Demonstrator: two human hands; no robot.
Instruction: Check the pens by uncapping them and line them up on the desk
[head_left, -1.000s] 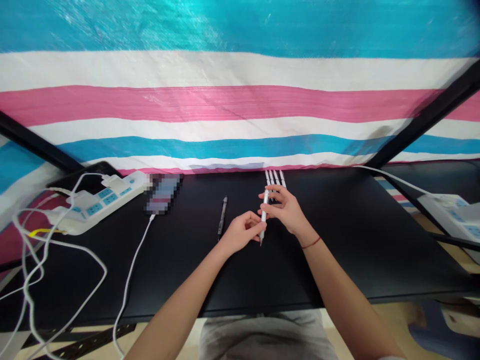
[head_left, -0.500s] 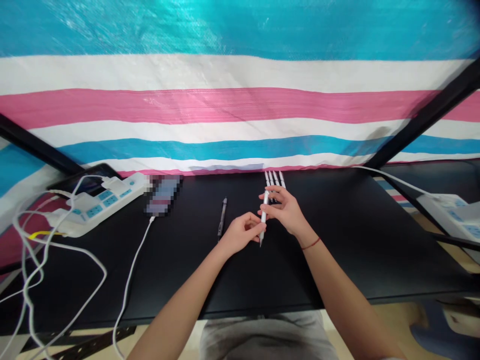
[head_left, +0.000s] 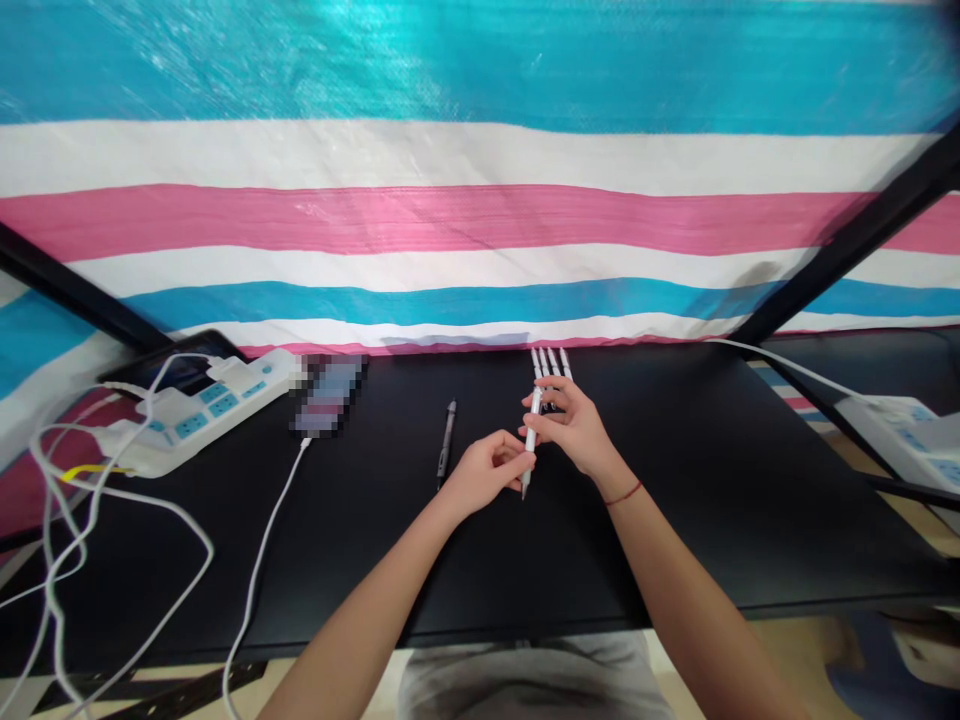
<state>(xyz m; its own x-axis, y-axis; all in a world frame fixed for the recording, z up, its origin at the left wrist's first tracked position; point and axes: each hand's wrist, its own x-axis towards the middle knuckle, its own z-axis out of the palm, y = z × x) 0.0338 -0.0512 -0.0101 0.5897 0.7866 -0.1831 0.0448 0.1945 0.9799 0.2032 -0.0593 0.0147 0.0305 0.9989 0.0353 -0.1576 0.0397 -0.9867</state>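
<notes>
Between my two hands is a white pen point(head_left: 532, 434), its dark tip pointing down toward me. My left hand point(head_left: 487, 470) pinches it near the tip with thumb and fingers. Higher up, my right hand point(head_left: 572, 425) grips the barrel, thumb on one side and fingers on the other. Several white pens point(head_left: 551, 362) lie side by side just behind my right hand, which hides their lower parts. A black pen point(head_left: 447, 443) lies on the black table point(head_left: 360, 560), left of my left hand and apart from it.
On the left are a white power strip point(head_left: 217, 410), tangled white cables point(head_left: 97, 500), a dark tablet point(head_left: 172, 365) and a blurred-out phone point(head_left: 328, 395) on a cable. Another power strip point(head_left: 900, 430) sits at the right. A striped sheet point(head_left: 480, 220) hangs behind the table.
The whole view has shifted slightly downward in the picture. Both hands keep their hold on the white pen, with hardly any movement against the table.
</notes>
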